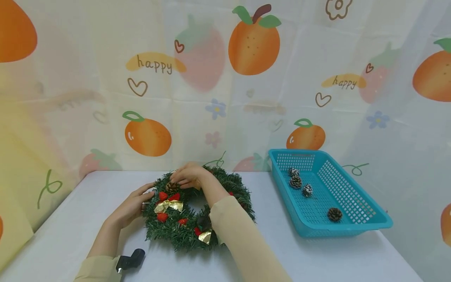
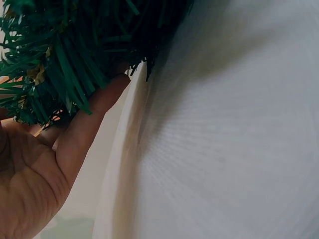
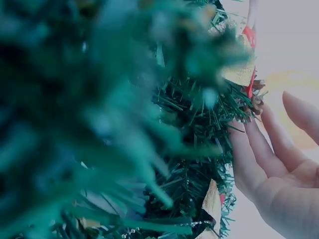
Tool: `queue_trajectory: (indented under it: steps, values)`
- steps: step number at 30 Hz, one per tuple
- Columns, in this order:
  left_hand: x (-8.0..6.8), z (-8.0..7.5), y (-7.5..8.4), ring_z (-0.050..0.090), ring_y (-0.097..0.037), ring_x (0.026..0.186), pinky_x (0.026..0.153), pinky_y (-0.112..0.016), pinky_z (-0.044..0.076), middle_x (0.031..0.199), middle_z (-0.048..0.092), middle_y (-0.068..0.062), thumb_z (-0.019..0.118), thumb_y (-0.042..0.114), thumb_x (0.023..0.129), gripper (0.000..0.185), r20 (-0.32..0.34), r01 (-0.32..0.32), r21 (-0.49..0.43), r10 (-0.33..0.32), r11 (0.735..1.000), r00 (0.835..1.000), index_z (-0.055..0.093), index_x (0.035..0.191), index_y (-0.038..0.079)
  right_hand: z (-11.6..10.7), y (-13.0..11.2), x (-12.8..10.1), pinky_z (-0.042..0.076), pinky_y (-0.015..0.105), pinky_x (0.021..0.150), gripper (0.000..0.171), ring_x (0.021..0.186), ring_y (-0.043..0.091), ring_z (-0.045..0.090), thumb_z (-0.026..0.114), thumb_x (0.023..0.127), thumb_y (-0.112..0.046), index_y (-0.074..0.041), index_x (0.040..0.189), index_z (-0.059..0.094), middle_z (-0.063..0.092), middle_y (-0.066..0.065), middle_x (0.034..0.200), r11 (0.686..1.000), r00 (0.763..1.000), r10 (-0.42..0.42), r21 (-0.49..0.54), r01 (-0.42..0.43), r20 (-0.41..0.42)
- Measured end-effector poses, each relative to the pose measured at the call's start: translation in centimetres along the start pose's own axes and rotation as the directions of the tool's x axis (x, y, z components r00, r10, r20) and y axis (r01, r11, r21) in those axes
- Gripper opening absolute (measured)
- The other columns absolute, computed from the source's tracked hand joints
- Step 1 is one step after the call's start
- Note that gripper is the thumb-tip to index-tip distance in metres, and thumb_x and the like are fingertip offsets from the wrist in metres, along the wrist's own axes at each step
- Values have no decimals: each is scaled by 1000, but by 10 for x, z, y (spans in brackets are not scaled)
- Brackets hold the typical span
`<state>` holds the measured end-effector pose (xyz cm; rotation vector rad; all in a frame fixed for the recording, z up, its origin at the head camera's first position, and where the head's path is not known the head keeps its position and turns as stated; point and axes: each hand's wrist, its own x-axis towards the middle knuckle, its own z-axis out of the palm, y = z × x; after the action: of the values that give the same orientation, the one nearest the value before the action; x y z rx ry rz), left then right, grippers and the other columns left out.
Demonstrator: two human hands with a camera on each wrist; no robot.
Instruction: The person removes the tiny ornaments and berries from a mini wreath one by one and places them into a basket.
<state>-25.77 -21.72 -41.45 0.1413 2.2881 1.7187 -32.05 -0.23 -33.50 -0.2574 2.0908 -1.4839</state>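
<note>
Green tinsel wreath [image 1: 197,213], likely light and springy: left hand [image 1: 132,205] steadies its rim with straight fingers, right hand [image 1: 188,176] pinches a pinecone [image 1: 171,186].

Long beige sleeves [image 1: 239,235], bare hands, no rings.

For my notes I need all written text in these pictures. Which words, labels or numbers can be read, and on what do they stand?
"happy" on the printed backdrop cloth, upper left, over a yellow patch.
"happy" again on the same cloth, right side, over a second yellow patch.
Nothing readable on the wreath, the blue basket or the table; the two wrist views show no text.
</note>
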Motion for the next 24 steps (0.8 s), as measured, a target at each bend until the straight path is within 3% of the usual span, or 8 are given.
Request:
queue_trajectory:
  steps: [4, 8, 19, 24]
  values:
    - [-1, 0, 1, 41, -6, 69, 69, -29, 47, 140, 36, -18, 38, 35, 107, 65, -2, 7, 3, -7, 1000, 1000, 10, 160, 9, 2, 0, 0, 47, 44, 108, 30, 121, 29, 59, 67, 92, -5, 1, 121, 69, 60, 13, 137, 1000, 1000, 3, -10, -3, -3]
    - [-2, 0, 2, 40, -6, 70, 70, -29, 47, 146, 31, -21, 38, 35, 107, 65, -1, 6, 2, -6, 1000, 1000, 9, 160, 10, 5, 0, 1, 47, 44, 107, 29, 122, 29, 59, 69, 90, -4, -1, 119, 71, 62, 13, 135, 1000, 1000, 4, -15, -4, -8]
    - [-4, 0, 3, 53, -4, 80, 77, -28, 52, 147, 35, -25, 38, 34, 107, 64, 0, 5, -7, -5, 1000, 1000, 10, 160, 9, 9, 0, 1, 51, 40, 102, 27, 124, 28, 58, 71, 88, -3, -4, 115, 74, 64, 10, 133, 994, 1000, -9, -108, 7, -12]
    - [-3, 1, 2, 51, -4, 78, 76, -28, 51, 146, 37, -22, 39, 35, 107, 64, 0, 8, -6, -8, 1000, 1000, 11, 160, 10, 10, 0, 0, 50, 39, 102, 27, 125, 27, 58, 69, 89, -1, -5, 116, 73, 64, 10, 133, 991, 1000, -10, -133, 8, -10]
